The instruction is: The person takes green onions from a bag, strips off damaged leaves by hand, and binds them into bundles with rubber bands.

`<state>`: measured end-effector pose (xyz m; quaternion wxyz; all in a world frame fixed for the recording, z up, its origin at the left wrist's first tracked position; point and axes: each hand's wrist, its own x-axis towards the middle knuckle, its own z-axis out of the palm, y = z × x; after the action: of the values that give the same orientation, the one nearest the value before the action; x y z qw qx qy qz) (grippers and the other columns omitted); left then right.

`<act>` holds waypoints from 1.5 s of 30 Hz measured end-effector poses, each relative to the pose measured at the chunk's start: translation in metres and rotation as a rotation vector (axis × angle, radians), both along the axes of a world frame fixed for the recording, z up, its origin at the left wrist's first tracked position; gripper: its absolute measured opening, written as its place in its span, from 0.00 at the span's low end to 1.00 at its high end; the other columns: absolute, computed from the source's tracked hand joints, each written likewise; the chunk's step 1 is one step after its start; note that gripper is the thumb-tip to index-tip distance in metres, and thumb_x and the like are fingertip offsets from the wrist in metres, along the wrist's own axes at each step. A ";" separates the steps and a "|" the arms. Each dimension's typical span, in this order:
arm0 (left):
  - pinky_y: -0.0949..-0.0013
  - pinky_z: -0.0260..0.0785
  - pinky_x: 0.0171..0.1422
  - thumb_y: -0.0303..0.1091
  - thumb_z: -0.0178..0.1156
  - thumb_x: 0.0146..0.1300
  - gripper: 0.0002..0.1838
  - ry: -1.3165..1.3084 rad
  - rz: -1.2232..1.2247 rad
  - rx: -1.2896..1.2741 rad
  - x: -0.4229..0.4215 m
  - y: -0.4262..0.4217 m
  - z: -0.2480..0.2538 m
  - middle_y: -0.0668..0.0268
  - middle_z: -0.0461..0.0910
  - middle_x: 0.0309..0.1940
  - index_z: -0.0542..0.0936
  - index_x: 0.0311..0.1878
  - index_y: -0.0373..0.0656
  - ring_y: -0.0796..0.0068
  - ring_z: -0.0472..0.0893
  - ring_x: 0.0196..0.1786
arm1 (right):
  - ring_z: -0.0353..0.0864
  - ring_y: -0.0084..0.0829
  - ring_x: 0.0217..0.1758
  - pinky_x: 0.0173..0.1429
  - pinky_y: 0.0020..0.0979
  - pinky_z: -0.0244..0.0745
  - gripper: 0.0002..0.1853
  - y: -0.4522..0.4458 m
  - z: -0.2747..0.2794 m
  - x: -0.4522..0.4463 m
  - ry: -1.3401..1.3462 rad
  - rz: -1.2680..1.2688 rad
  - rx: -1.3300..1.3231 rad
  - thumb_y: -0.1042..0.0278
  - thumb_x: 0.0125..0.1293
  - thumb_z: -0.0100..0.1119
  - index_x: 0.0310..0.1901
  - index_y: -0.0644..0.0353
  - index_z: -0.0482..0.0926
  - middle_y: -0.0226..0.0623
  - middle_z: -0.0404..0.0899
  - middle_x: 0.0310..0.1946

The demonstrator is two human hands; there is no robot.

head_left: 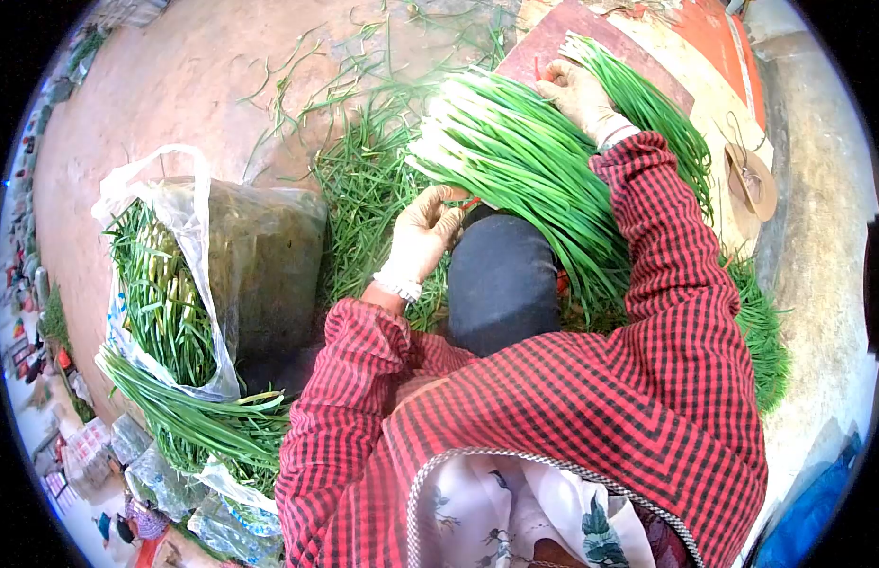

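A large bundle of green stalks with pale ends (515, 142) lies across my dark-trousered knee (503, 279). My left hand (425, 230), in a pale glove, is pinched beside the knee at a thin red strip that runs under the bundle. At the bundle's upper right, my gloved right hand (574, 95) is closed, with a bit of red at its fingertips. Under and beyond this hand, a smaller bundle of stalks (638, 104) rests on a reddish board (572, 33).
Loose green leaves (364, 189) are strewn on the floor. At the left stands a plastic bag of stalks (165, 293) beside a plastic-wrapped block (269, 265), with more stalks (193, 407) below. A brown disc with string (752, 182) lies at the right.
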<state>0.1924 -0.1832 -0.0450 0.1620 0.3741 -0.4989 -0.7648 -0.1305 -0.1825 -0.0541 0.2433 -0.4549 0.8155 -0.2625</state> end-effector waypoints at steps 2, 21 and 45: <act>0.81 0.66 0.33 0.26 0.55 0.67 0.08 0.086 -0.073 0.031 0.001 -0.006 -0.003 0.70 0.81 0.29 0.80 0.46 0.39 0.84 0.76 0.30 | 0.80 0.26 0.34 0.43 0.29 0.74 0.12 -0.005 -0.004 0.000 -0.109 -0.004 -0.085 0.61 0.62 0.60 0.45 0.54 0.80 0.31 0.82 0.32; 0.75 0.71 0.51 0.29 0.55 0.69 0.10 -0.055 -0.372 -0.420 -0.026 -0.016 0.043 0.64 0.84 0.38 0.80 0.48 0.35 0.76 0.81 0.41 | 0.84 0.40 0.40 0.47 0.39 0.76 0.12 -0.012 0.090 0.045 0.129 0.384 0.028 0.65 0.57 0.57 0.40 0.60 0.81 0.42 0.84 0.35; 0.76 0.72 0.38 0.29 0.52 0.70 0.08 0.044 -0.241 -0.223 -0.062 -0.012 0.037 0.68 0.80 0.28 0.79 0.39 0.35 0.81 0.78 0.29 | 0.80 0.33 0.36 0.39 0.31 0.72 0.14 0.055 0.036 0.107 0.050 0.170 -0.561 0.81 0.51 0.60 0.39 0.54 0.78 0.34 0.78 0.33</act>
<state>0.1303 -0.1955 -0.0085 0.1203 0.2745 -0.6184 -0.7265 -0.0233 -0.1271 -0.0184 0.1091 -0.5773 0.6759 -0.4449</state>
